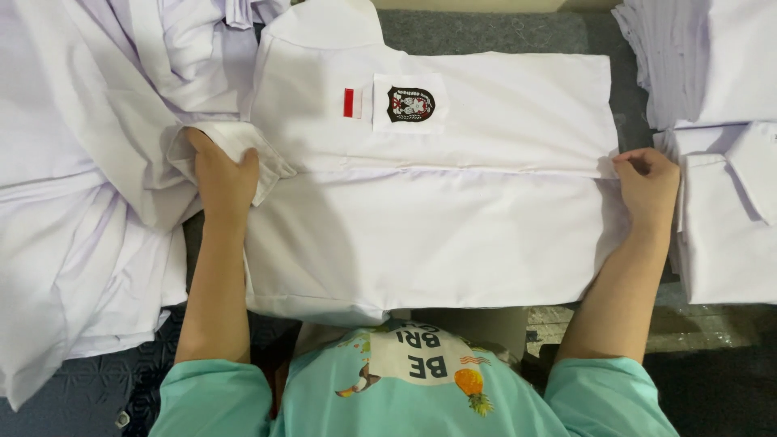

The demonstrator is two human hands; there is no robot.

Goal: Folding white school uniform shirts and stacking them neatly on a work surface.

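The person wears a mint-green T-shirt (pixel 405 396) with short sleeves that end above the elbows. Its chest bears a white print panel with dark lettering, a small pineapple picture to its right and a dark animal figure to its left. Both forearms are bare.

A single head-worn camera looks almost straight down from just above the person's chest, so their teal shirt front (pixel 421 388) fills the near edge. It sits close: a white folded shirt (pixel 437 210) spans most of the middle, its collar to the left. The tabletop (pixel 486 32) shows as a grey strip at the far edge, and both forearms reach away from the camera
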